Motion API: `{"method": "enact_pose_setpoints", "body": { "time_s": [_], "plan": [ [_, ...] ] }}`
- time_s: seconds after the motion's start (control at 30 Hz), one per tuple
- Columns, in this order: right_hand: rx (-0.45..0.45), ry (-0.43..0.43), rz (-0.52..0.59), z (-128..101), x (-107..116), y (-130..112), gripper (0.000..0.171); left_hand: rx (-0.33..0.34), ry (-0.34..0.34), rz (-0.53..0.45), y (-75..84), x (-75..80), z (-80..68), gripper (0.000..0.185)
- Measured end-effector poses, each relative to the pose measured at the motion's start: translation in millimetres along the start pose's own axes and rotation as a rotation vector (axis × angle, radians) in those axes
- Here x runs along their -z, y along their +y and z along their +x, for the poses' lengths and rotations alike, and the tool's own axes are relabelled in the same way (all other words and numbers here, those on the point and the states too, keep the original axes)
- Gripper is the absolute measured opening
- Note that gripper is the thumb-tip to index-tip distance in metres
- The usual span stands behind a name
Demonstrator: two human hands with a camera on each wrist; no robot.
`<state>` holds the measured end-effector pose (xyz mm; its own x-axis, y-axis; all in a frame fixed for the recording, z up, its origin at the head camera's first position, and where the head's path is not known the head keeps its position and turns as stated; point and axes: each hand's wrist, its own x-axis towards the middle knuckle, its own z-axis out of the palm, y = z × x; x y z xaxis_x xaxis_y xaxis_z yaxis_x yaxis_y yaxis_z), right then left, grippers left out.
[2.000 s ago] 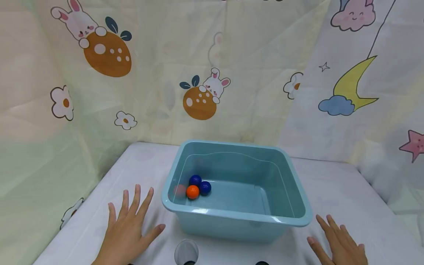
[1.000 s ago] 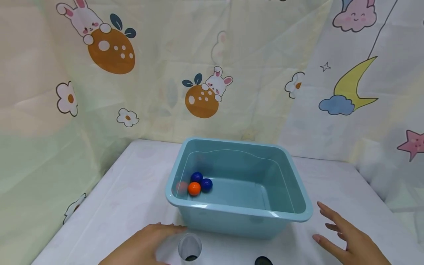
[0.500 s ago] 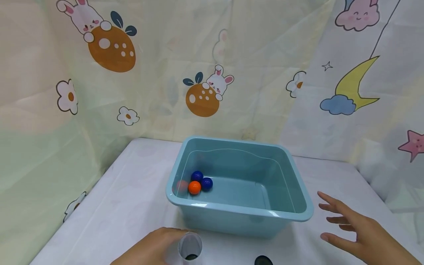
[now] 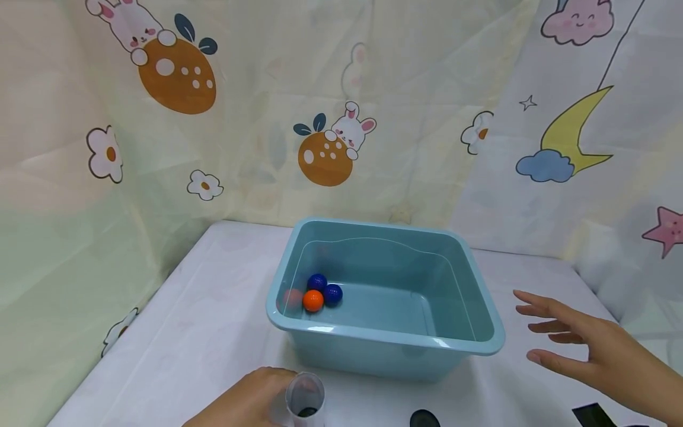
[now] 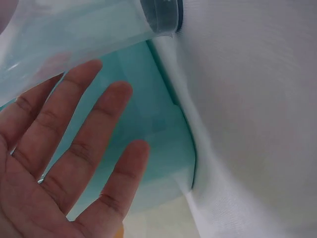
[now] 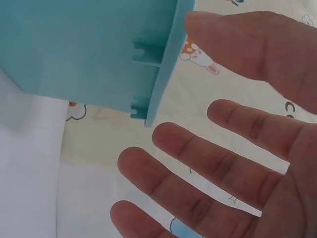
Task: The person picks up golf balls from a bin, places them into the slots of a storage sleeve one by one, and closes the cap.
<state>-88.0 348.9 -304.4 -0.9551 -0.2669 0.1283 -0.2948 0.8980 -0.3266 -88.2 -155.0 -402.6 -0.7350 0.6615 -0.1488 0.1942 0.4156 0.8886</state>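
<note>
A clear plastic cup (image 4: 305,396) with a dark base stands upright in front of the light blue tub (image 4: 373,362). My left hand (image 4: 248,400) is at its left side. In the left wrist view, the cup lies between the thumb and index finger, and the index fingertip is partly hidden behind it. The other fingers (image 5: 94,134) are straight and spread. To the right of the tub, my right hand (image 4: 581,344) is held with fingers extended and thumb apart, holding nothing. An orange ball (image 4: 313,300) and two blue balls (image 4: 333,295) sit inside the tub at the left.
A black round thing (image 4: 424,418) lies at the lower frame edge, right of the cup. A dark flat piece (image 4: 593,414) shows below my right wrist. White cloth (image 4: 213,308) covers the table, and a printed curtain (image 4: 256,118) hangs behind and beside it.
My left hand has come from flat and spread over the table to the cup's side. My right hand has lifted and turned sideways, reaching farther into view. Cup and balls stay in place.
</note>
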Motion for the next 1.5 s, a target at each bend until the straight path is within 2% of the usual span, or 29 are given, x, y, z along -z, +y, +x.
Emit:
{"method": "enact_pose_setpoints", "body": {
  "time_s": [0.1,0.23,0.33,0.4,0.6,0.73,0.83,0.97,1.13,1.27,1.5],
  "plan": [
    [0.055,0.026,-0.034,3,6,2,0.088,-0.021,0.001,-0.005,0.1,0.4,-2.3,0.036],
    [0.107,0.056,-0.076,8,13,0,0.085,0.017,0.026,-0.017,2.3,3.5,-7.0,0.035],
    [0.135,0.072,-0.099,12,20,-6,0.084,0.054,0.063,0.003,5.2,9.1,-10.3,0.039],
    [0.169,0.090,-0.120,14,25,-9,0.086,0.052,0.087,0.042,7.9,13.6,-12.6,0.043],
    [0.260,0.116,-0.151,22,38,-15,0.091,-0.063,0.171,0.189,16.4,28.0,-24.0,0.048],
    [0.268,0.077,-0.130,30,45,-21,0.089,-0.091,0.203,0.238,25.5,40.6,-32.9,0.049],
    [0.270,0.041,-0.108,37,49,-27,0.086,-0.168,0.248,0.282,34.6,50.5,-38.3,0.046],
    [0.300,0.018,-0.097,48,52,-36,0.082,-0.289,0.340,0.352,45.9,62.7,-41.4,0.042],
    [0.326,-0.038,-0.058,63,55,-47,0.074,-0.312,0.413,0.386,54.4,78.8,-44.0,0.043],
    [0.345,-0.099,0.006,77,54,-56,0.066,-0.371,0.480,0.387,58.1,92.4,-42.1,0.049],
    [0.393,-0.223,0.164,110,46,-79,0.054,-0.432,0.582,0.421,62.4,114.5,-38.1,0.056]
  ]
}}
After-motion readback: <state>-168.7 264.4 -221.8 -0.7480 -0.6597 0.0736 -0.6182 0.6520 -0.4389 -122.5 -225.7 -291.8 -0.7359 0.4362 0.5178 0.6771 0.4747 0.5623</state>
